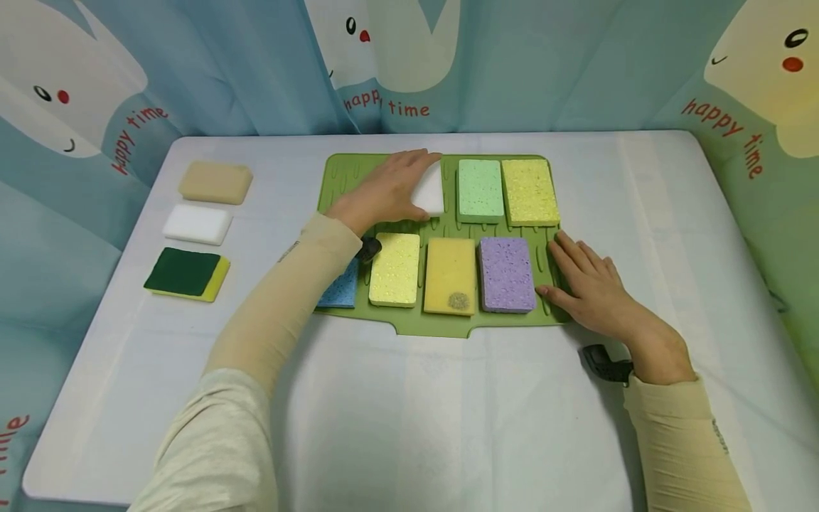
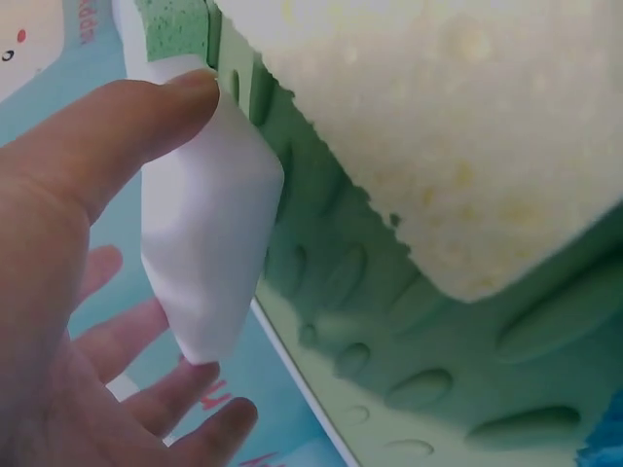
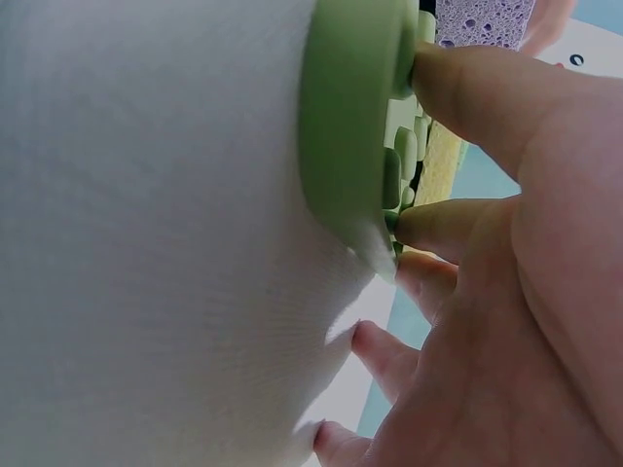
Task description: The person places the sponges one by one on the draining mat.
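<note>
My left hand (image 1: 390,188) pinches a white sponge (image 1: 431,190) between thumb and fingers at the back row of a green ridged mat (image 1: 435,326). In the left wrist view that white sponge (image 2: 209,214) stands between the thumb and the fingertips, close to a green sponge (image 2: 175,29). Flat on the right edge of the mat rests my right hand (image 1: 591,291), fingers spread. The right wrist view has its thumb and some fingertips touching the mat's rim (image 3: 350,136), with other fingertips on the white table cover. Nearest to this hand lies a purple sponge (image 1: 505,276).
Green (image 1: 480,190) and yellow (image 1: 530,192) sponges occupy the mat's back right. Along the front row are a partly hidden blue sponge (image 1: 340,288) and two yellowish ones. Beige (image 1: 215,183), white (image 1: 197,224) and green-and-yellow (image 1: 185,274) sponges lie on the table's left side.
</note>
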Motion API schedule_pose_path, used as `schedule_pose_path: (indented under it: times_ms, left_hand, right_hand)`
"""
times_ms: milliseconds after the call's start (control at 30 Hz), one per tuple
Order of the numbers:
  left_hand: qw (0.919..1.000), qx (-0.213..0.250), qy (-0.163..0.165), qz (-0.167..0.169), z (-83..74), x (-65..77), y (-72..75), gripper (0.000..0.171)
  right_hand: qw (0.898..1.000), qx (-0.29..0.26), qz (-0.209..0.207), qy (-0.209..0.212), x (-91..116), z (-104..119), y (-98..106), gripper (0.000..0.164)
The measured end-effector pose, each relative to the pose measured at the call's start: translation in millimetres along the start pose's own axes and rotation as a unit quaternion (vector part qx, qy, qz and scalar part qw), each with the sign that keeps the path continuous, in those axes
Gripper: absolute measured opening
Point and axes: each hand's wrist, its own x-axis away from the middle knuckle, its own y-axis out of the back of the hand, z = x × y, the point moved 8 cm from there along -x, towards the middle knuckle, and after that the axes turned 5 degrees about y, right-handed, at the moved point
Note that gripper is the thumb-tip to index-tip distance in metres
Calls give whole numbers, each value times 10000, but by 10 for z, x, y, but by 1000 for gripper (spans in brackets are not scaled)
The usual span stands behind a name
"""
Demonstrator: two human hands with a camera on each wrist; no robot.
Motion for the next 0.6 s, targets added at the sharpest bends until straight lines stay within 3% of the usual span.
schedule_pose_path:
  times_ms: [600]
  left_hand:
    - [9993,-64,72,358,-98,-158,-41,99]
  right_hand:
    - [10000,15,28,-5,3,-10,-3,81]
